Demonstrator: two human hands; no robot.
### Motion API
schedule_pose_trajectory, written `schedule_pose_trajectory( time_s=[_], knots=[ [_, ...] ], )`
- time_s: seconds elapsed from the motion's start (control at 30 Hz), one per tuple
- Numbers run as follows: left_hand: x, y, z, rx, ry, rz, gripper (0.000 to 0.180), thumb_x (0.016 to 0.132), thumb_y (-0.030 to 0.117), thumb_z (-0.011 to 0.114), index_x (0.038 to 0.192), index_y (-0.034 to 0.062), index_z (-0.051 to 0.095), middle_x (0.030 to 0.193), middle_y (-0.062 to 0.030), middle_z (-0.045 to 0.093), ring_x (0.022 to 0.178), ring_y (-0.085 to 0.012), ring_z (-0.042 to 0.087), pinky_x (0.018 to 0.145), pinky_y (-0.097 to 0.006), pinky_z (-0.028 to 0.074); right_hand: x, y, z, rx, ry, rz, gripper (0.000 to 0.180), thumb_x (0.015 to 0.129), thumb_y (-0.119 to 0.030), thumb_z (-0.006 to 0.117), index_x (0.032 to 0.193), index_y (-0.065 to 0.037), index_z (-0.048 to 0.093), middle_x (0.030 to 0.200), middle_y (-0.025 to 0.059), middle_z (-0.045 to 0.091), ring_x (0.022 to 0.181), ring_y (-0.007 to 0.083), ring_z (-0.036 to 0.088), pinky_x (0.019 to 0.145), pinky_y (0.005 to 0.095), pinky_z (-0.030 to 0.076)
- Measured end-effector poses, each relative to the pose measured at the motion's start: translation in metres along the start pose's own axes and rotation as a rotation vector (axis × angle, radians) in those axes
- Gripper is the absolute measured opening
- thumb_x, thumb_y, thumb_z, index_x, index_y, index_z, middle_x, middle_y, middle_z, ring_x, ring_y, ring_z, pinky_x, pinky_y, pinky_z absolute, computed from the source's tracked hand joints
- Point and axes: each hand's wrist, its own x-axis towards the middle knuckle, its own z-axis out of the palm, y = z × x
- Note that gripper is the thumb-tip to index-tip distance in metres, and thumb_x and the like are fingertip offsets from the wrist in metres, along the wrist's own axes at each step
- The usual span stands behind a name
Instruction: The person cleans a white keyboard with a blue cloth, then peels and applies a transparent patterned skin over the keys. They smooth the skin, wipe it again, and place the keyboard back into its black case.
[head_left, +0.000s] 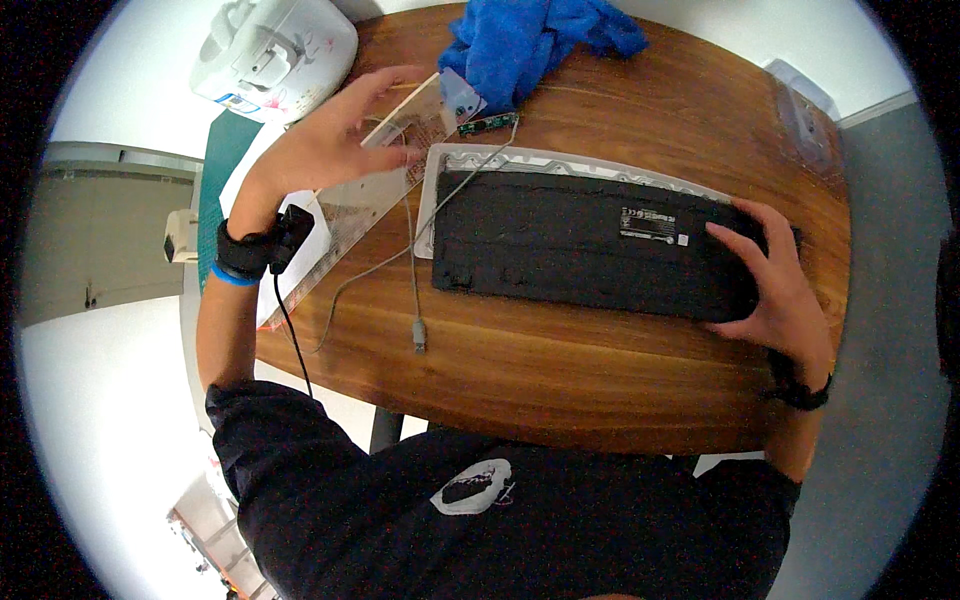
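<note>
A black keyboard back cover (pixel 560 250) lies label side up across the table, over a whitish keyboard frame (pixel 432 170) that shows along its far and left edges. My right hand (pixel 780 275) grips the cover's right end, thumb on the near edge and fingers on top and at the far edge. To the left, my left hand (pixel 335 140) is spread and slightly blurred above a clear keyboard membrane sheet (pixel 370 215), holding nothing that I can see. Beyond the frame sits a small green circuit board (pixel 488 124). Its grey cable (pixel 413 265) runs over the frame's left end to a USB plug (pixel 419 337).
At the far left stands a white rice cooker (pixel 290 60). A blue cloth (pixel 520 45) is bunched at the far edge, and a clear plastic container (pixel 805 125) lies far right. Under the membrane are white paper (pixel 310 245) and a green mat (pixel 228 150).
</note>
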Motion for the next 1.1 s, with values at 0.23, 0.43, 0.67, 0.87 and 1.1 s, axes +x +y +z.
schedule_pose_trajectory(
  time_s=[0.23, 0.43, 0.67, 0.87, 1.1],
  knots=[
    [-0.014, -0.035, 0.016, 0.339, -0.033, 0.086, 0.105, 0.087, 0.025, 0.094, 0.171, 0.0106, 0.034, 0.168, -0.0178, 0.046, 0.153, -0.0343, 0.049, 0.126, -0.042, 0.041, -0.022, 0.016, -0.017, 0.032, 0.026, 0.135, 0.121, 0.044, -0.008, 0.101, 0.156, -0.020, 0.057, 0.165, 0.0157, 0.043, 0.154, 0.0427, 0.041, 0.130, 0.0523, 0.036],
    [-0.012, -0.032, 0.020, 0.360, -0.030, 0.099, 0.106, 0.089, 0.034, 0.092, 0.172, 0.0116, 0.030, 0.156, -0.0270, 0.052, 0.139, -0.0434, 0.057, 0.114, -0.045, 0.051, -0.053, 0.044, -0.017, 0.141, 0.159, 0.266, 0.113, 0.046, 0.002, 0.094, 0.152, -0.015, 0.060, 0.164, 0.0125, 0.047, 0.154, 0.0359, 0.045, 0.130, 0.0473, 0.036],
    [-0.012, -0.026, 0.023, 0.419, -0.003, 0.087, 0.103, 0.088, 0.033, 0.092, 0.170, 0.0101, 0.033, 0.156, -0.0261, 0.053, 0.138, -0.0435, 0.059, 0.114, -0.046, 0.051, -0.068, 0.077, -0.011, 0.042, 0.288, 0.413, 0.110, 0.051, 0.007, 0.095, 0.153, -0.016, 0.060, 0.163, 0.0129, 0.049, 0.155, 0.0368, 0.045, 0.131, 0.0466, 0.036],
    [-0.015, -0.004, 0.015, 0.385, 0.078, 0.217, 0.103, 0.082, 0.020, 0.095, 0.168, 0.0112, 0.039, 0.154, -0.0223, 0.056, 0.135, -0.0419, 0.061, 0.113, -0.046, 0.053, -0.065, 0.094, -0.005, 0.030, 0.262, 0.407, 0.102, 0.060, 0.001, 0.096, 0.153, -0.016, 0.060, 0.164, 0.0138, 0.050, 0.155, 0.0369, 0.045, 0.132, 0.0479, 0.035],
    [-0.025, 0.031, 0.013, 0.437, 0.114, 0.298, 0.105, 0.076, 0.010, 0.096, 0.167, 0.0144, 0.043, 0.161, -0.0216, 0.053, 0.142, -0.0434, 0.057, 0.117, -0.049, 0.050, -0.066, 0.112, 0.002, -0.050, 0.215, 0.427, 0.086, 0.079, -0.003, 0.090, 0.158, -0.014, 0.056, 0.170, 0.0164, 0.047, 0.158, 0.0359, 0.042, 0.132, 0.0461, 0.033]
  ],
)
